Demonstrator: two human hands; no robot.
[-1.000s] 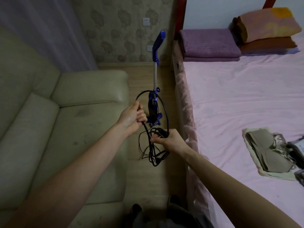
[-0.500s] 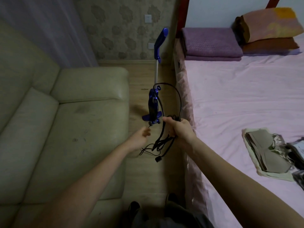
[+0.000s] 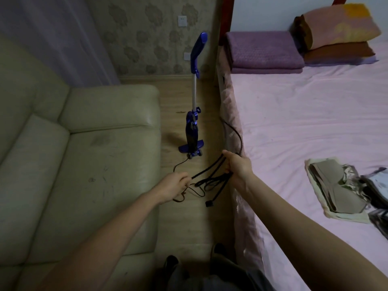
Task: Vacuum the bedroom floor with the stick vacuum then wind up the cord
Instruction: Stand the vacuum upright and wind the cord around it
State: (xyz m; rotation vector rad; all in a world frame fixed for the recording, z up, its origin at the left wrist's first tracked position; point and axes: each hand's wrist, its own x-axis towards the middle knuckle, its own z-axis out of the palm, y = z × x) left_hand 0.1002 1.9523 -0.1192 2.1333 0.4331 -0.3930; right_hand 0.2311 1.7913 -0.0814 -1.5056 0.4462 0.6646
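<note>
A blue stick vacuum [image 3: 192, 131] stands upright on the wooden floor strip [image 3: 189, 217] between sofa and bed. Its black cord [image 3: 206, 170] runs from the vacuum's base across the floor to my hands. My right hand [image 3: 237, 168] grips a bundle of cord loops beside the bed edge; a loop arcs up over the bed's side. My left hand [image 3: 171, 186] pinches a stretch of cord lower left, pulled taut toward the bundle. The plug [image 3: 210, 204] dangles below the loops.
A pale green sofa [image 3: 79, 164] fills the left. The bed [image 3: 315, 133] with a pink sheet is on the right, bearing folded purple blankets [image 3: 262, 50], pillows and folded clothes [image 3: 340, 187]. A wall socket [image 3: 182, 21] is on the far wall.
My left hand dropped from the raised loop, reached low and took a new stretch of cord. My right hand moved the bundle right toward the bed edge.
</note>
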